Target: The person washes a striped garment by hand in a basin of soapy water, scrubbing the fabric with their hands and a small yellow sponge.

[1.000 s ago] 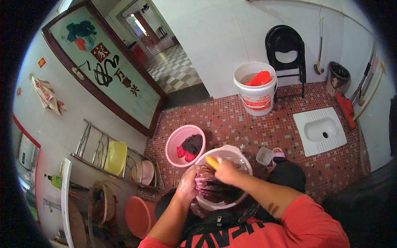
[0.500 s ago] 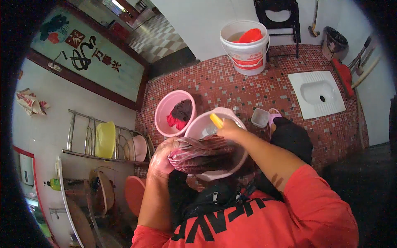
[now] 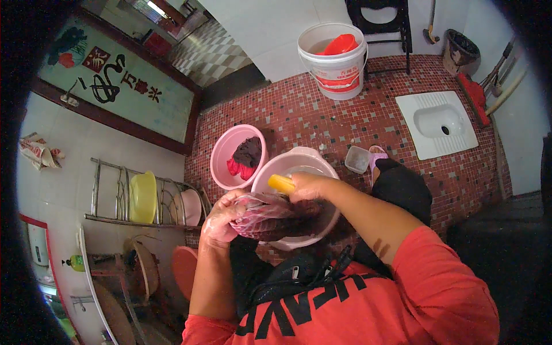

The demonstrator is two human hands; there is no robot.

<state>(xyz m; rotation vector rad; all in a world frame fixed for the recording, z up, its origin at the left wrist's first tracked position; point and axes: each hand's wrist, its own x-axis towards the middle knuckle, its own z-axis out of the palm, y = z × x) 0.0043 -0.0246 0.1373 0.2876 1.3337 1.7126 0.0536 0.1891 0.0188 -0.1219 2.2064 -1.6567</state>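
Observation:
My left hand [image 3: 221,221] grips a wet, dark reddish striped garment [image 3: 270,210] over a pale pink wash basin [image 3: 296,167]. Pressed onto the cloth from above, my right hand [image 3: 307,187] holds a yellow scrubbing brush [image 3: 280,183]. Both hands look wet and soapy. The garment drapes across the basin's near rim and hides most of the inside. Just left of it stands a smaller pink bucket [image 3: 221,158] with dark and red clothes [image 3: 244,158] in it.
A white bucket [image 3: 333,63] holding a red scoop [image 3: 340,43] stands on the red mosaic floor [image 3: 287,109] by the far wall. A small clear container [image 3: 356,159] sits right of the basin. A squat toilet [image 3: 440,123], a black chair [image 3: 382,17] and a basin rack [image 3: 144,195] surround the spot.
The view has shifted closer to the basin. My hands keep working the garment, with the brush hand sliding slightly along the cloth.

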